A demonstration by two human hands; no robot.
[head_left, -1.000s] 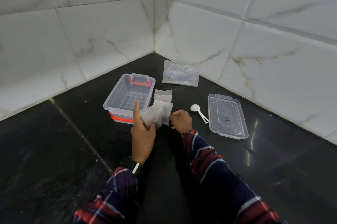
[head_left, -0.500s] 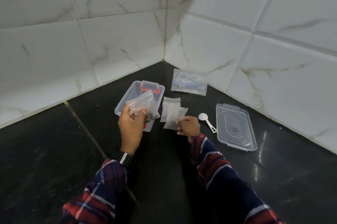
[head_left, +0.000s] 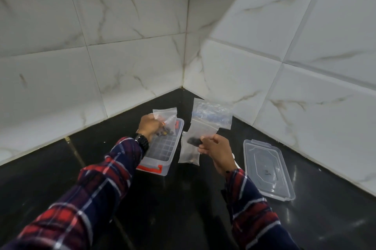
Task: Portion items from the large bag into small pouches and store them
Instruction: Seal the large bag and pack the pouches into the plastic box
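1. A black stone counter (head_left: 183, 219) runs into a corner of white marble-look wall tiles (head_left: 132, 62), and everything sits close to that corner.
2. The left hand (head_left: 149, 126) grips a small filled pouch (head_left: 165, 120) and holds it right over the clear storage box (head_left: 160, 151); half a second ago the pouch was still short of the box, so it has now travelled to the drop point.
3. The right hand (head_left: 213, 146) pinches a second small pouch (head_left: 195, 142) by its side, with something dark inside (the contents are too blurred to name). A moment earlier this hand was down on the stack of pouches, so it has lifted one clear of the counter.
4. The large bag (head_left: 213, 115) lies against the wall behind that pouch, untouched by either hand.
5. The box lid (head_left: 266, 170) lies flat to the right, well apart from the box.
6. Judgement: one portion is about to be stored, and the next pouch is probably already in hand for sealing or storing, so the work looks mid-cycle rather than near its end.
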